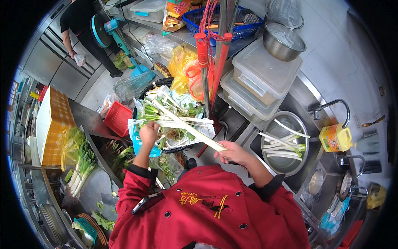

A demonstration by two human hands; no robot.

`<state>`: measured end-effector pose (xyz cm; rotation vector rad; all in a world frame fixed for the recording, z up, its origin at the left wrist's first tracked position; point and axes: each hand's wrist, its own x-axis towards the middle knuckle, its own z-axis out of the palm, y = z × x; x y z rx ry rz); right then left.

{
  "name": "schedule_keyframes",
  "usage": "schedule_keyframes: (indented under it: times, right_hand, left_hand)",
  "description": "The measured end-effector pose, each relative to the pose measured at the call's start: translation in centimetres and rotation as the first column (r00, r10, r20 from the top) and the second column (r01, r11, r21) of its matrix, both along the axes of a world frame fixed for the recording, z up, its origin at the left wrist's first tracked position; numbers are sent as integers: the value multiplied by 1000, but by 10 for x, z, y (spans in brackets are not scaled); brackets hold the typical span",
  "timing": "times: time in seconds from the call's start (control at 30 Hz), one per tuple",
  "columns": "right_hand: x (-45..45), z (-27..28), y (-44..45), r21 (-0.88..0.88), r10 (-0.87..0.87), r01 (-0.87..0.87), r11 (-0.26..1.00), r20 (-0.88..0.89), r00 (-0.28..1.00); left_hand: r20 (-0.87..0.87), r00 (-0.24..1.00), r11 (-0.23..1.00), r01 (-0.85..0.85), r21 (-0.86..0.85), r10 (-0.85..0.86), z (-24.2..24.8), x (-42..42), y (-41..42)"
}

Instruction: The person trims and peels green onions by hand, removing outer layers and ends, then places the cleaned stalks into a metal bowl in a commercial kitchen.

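My right hand [232, 152] is closed around the lower end of a long white leek or large scallion [192, 130], which slants up and left over a waste bin. My left hand [149, 133] is at the bin's left side, its fingers curled by pale leaf strips; whether it grips one I cannot tell. Beneath lies a heap of leek trimmings [169, 99] with white stalks, green leaves and roots. At the right, a steel bowl [285, 169] in the sink area holds several trimmed white stalks [283, 143].
Unpeeled scallions [81, 171] lie on the left counter near a cleaver [109, 200]. A red basket [118, 119] adjoins the bin. Red-handled poles [203, 53] stand beyond it, beside stacked lidded plastic boxes [264, 71]. A tap [334, 107] overhangs the right side. Another person [84, 34] stands at upper left.
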<state>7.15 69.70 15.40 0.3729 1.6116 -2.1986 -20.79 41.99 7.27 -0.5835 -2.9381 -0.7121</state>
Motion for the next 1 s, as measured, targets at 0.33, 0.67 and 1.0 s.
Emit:
schedule_keyframes:
  times: [0.33,0.67,1.0]
  right_hand:
    - [124,41,81,181,-14,-18,983,172,985]
    - [271,39,112,324,-385,280,904,330,862]
    - [210,12,68,622,-370,300,723,-18,929]
  left_hand:
    - [148,945,957,-290,-24,290,-26,-99,-50]
    - [224,852,870,-492,34,473,-44,-173,-82]
    - [22,851,847,521,104,-525,8,10,80]
